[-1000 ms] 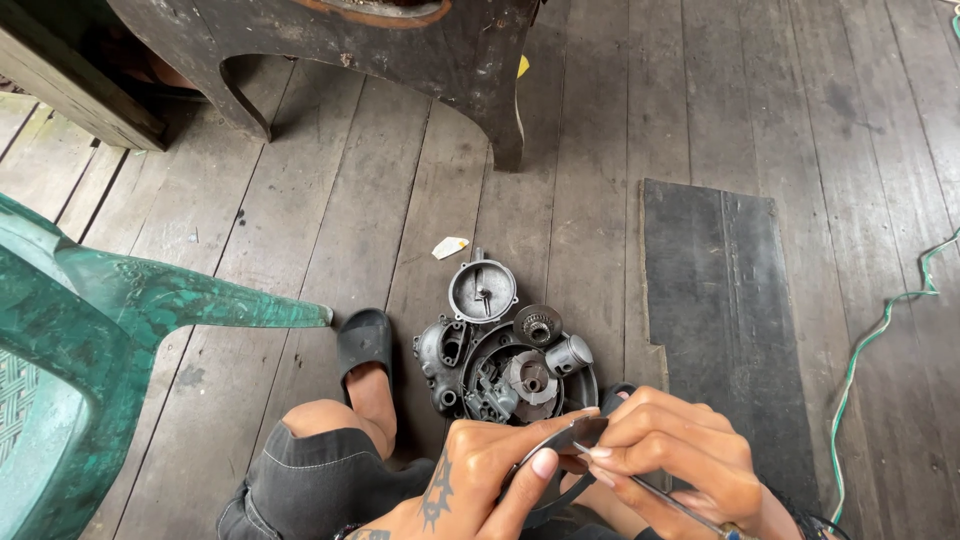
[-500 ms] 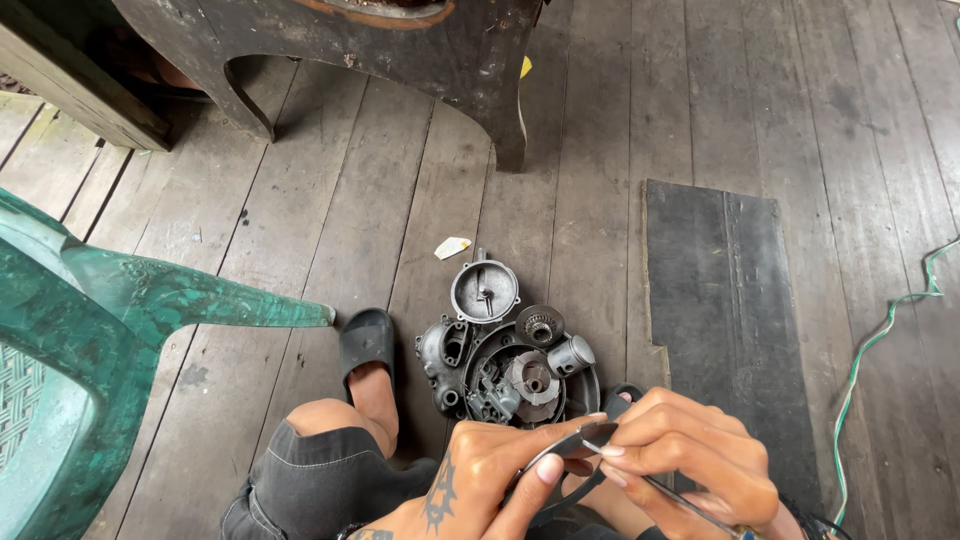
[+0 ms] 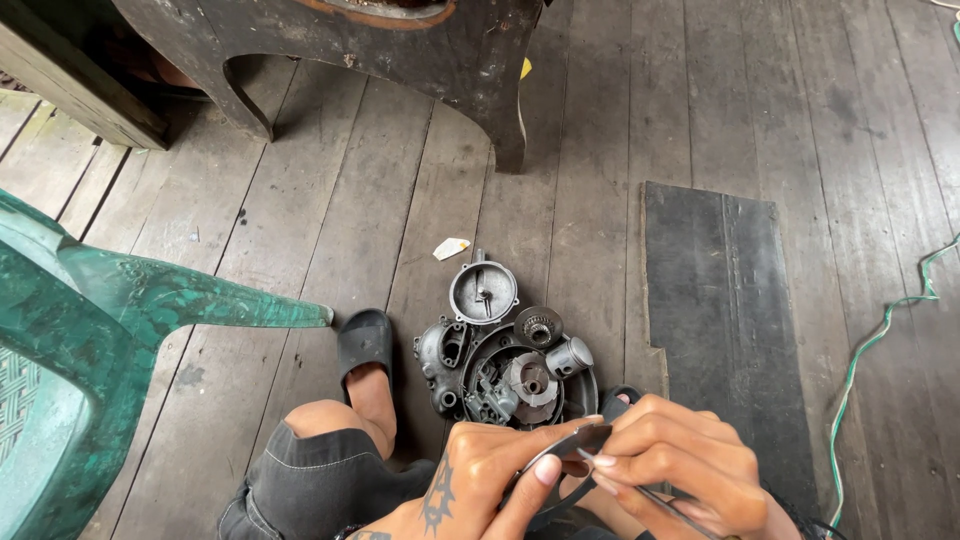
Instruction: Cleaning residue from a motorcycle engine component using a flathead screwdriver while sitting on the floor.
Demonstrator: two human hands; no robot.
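We've drawn both hands closer: left hand [image 3: 480,480] and right hand [image 3: 680,465] pinch a thin dark part [image 3: 578,445], engine casing [image 3: 505,375] just beyond our fingers.

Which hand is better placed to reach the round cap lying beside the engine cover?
Probably the left hand: it sits nearer the round cap, up and left. The right hand pinches a thin tool against the dark ring.

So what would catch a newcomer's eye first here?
Probably the two hands at the bottom edge, the left hand and right hand pinching a thin dark metal part between them. Just above lies a cluster of greasy engine parts on the plank floor, with a green plastic chair at left.
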